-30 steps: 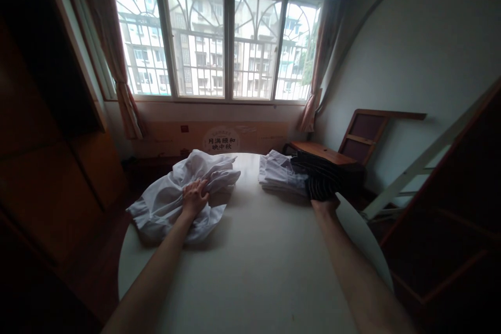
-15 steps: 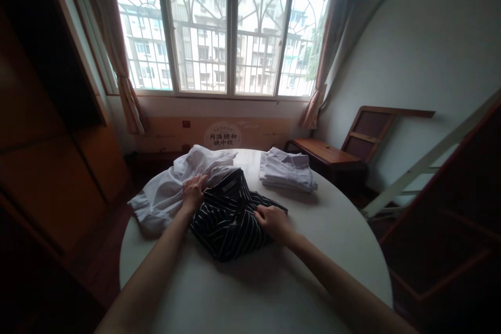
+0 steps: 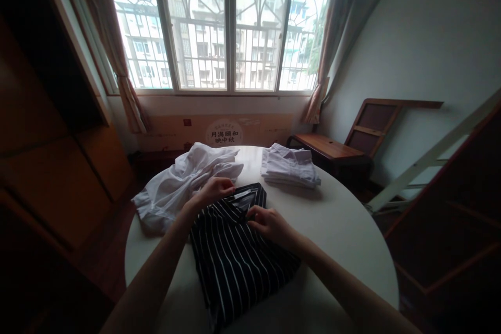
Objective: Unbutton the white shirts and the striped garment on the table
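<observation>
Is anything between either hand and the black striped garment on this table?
Nothing visible stands in the way. The left hand and right hand are both at the collar end of the black striped garment. The crumpled white cloth lies to its left, and the folded stack sits apart, farther back.

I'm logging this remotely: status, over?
Left hand, right hand at collar. Striped shirt on table. Crumpled white cloth close on left; folded white stack beyond, right.

Striped garment (image 3: 242,271): black, white lines. Crumpled garment (image 3: 174,182): white. Stack (image 3: 289,168): whitish. Table (image 3: 348,235): white.
</observation>
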